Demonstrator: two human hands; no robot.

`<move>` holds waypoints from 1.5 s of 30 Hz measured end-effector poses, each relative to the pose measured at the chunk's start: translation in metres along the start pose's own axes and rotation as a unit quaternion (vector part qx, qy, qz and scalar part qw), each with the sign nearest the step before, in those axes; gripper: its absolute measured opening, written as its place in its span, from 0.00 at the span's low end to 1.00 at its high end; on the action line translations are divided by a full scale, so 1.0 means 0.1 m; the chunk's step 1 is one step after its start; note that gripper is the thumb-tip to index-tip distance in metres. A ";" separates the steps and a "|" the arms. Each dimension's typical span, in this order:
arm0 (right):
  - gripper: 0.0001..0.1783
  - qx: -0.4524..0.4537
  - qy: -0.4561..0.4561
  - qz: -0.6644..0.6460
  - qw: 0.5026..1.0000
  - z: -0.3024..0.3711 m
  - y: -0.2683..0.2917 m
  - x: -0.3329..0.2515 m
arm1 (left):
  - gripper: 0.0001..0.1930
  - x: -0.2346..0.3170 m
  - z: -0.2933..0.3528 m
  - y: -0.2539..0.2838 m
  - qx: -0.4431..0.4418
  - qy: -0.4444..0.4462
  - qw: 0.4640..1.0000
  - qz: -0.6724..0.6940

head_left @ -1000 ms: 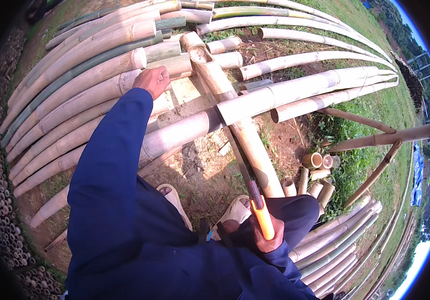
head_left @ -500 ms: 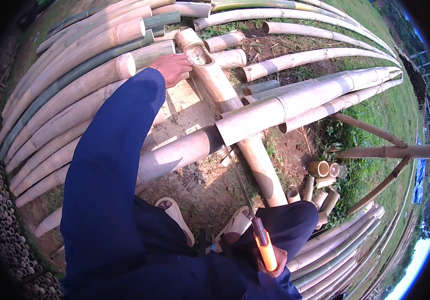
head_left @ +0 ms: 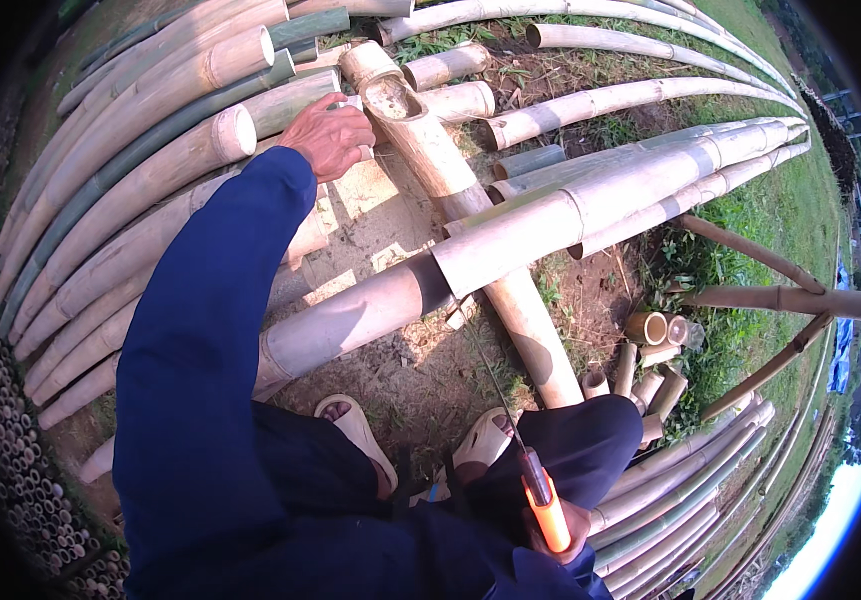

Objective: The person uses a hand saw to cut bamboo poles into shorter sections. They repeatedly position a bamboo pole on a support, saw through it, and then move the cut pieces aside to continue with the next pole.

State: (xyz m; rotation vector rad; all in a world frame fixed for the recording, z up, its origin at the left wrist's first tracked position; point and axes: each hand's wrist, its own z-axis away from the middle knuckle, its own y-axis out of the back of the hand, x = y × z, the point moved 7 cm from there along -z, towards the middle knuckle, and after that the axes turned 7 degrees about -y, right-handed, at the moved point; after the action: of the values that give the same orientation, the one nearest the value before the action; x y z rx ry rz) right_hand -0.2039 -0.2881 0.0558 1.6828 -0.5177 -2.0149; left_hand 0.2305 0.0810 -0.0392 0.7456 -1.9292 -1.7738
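My right hand (head_left: 572, 532) is wrapped round the orange handle of a saw (head_left: 547, 505) near my right knee. The saw's thin blade runs up and away to the edge of a cut bamboo pole (head_left: 350, 305), by the slit where a thicker-looking length of bamboo (head_left: 520, 240) begins. My left hand (head_left: 328, 138) is reached out far to the left with its fingers curled in. Something small and pale shows at the fingertips, too little to name. Beside it is a crosswise bamboo support (head_left: 435, 165) with a scooped opening (head_left: 392, 98) holding whitish matter.
Many bamboo poles (head_left: 150, 150) lie stacked at the left. Others (head_left: 640, 95) stretch across the grass at the right. Short bamboo cut-offs (head_left: 645, 328) cluster by my right knee, next to a bamboo frame (head_left: 780, 298). Bundled pole ends (head_left: 20, 450) fill the lower left.
My left hand has drawn back leftward from the scooped opening, fingers curled. The saw and right hand have shifted slightly down and right in the picture, the view having moved a little.
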 end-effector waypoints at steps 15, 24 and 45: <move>0.12 0.011 0.026 -0.061 0.998 -0.07 -0.01 0.04 | 0.22 0.48 0.69 0.81 0.087 0.197 0.974 0.073; 0.11 -0.052 -0.011 -0.047 0.997 -0.03 0.02 -0.10 | 0.43 2.15 0.86 0.52 0.101 0.272 0.956 0.037; 0.09 -0.044 0.052 -0.072 0.995 -0.77 -0.34 -0.08 | 0.37 1.89 0.77 0.18 -0.054 0.333 0.926 0.171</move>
State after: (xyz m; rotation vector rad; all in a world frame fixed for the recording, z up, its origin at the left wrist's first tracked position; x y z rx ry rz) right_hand -0.1307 -0.2549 0.0296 1.8059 -0.2734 -2.0038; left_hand 0.0343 0.0216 -0.0391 0.7830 -1.3850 -1.1907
